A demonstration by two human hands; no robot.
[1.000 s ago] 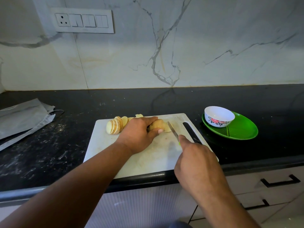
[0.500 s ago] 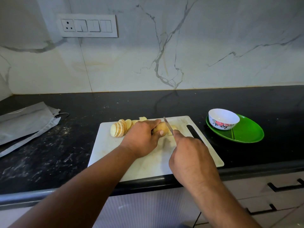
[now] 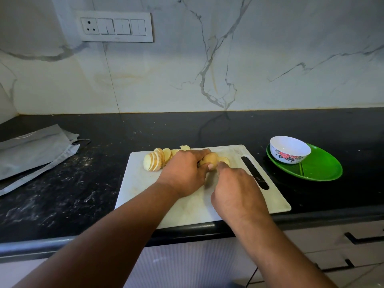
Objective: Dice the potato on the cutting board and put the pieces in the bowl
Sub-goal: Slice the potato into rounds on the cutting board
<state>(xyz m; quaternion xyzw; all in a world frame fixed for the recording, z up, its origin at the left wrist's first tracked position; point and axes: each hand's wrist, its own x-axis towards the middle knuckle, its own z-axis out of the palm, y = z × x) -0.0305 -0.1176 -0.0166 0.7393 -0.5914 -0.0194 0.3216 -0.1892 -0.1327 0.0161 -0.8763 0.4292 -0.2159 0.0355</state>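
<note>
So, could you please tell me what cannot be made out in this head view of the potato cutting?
- Knife: in the head view only a sliver of blade shows beyond the potato; the right hand covers the handle.
- Cut line: hidden by the left hand and right hand.
- Bowl: its floor is hidden by the near rim.
- Slices: too overlapped to count.

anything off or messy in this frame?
Mostly fine. The cutting board lies skewed, its near edge overhanging the counter lip. White powdery smears mark the black countertop left of it. The bowl sits upright on the green plate.
</note>
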